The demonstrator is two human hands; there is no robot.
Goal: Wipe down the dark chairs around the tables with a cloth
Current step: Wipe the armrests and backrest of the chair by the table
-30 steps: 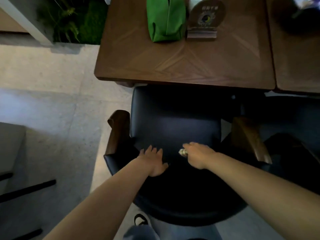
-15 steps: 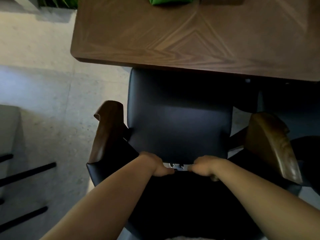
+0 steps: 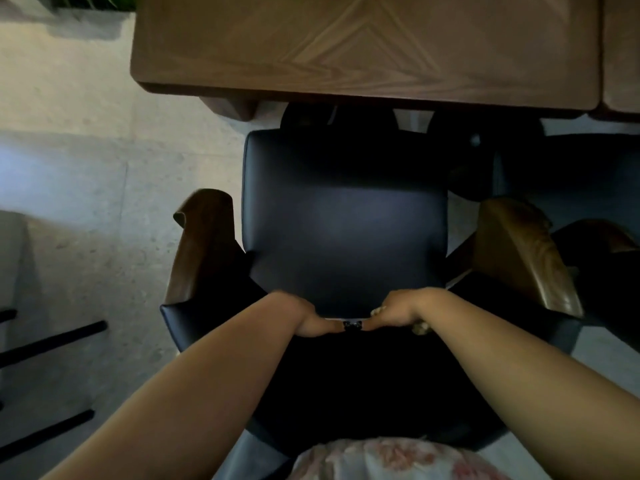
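Chair (image 3: 344, 216) seat lies straight ahead of my fingers, its long axis running away from me toward the table (image 3: 363, 43). My right hand (image 3: 398, 311) is curled around a bunched cloth (image 3: 420, 328), a scrap of it showing just below the wrist; my left hand (image 3: 304, 318) is curled too, at the gap between seat and backrest, though what it grips I cannot tell. Both hands sit equally near the seat. Wooden armrests (image 3: 199, 247) flank them on either side.

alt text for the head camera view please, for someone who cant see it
Both hands, left hand and right hand, grip the back edge of a dark chair seat; a cloth peeks from the right. A wooden table stands ahead.
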